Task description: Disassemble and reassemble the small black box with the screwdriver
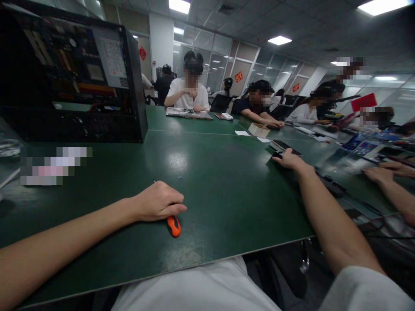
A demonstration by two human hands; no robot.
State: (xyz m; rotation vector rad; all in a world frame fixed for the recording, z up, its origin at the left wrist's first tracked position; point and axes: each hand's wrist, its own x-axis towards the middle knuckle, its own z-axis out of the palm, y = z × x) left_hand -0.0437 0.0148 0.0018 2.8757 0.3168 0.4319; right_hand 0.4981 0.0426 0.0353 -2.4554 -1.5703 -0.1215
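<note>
Head view: left hand [158, 201] grip closed around orange-handled tool [173, 226] on green desk [227, 190]; right hand [289, 160] flat on dark object [276, 155], grip open.

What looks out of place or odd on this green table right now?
The computer case stands with its side panel off, its boards and cables exposed. Otherwise nothing stands out: the left hand rests on an orange-handled tool, and the right hand touches a dark object.

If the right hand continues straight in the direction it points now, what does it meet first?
The right hand points away along the green table; probably the dark flat device just beyond its fingers, though depth is unclear.
</note>
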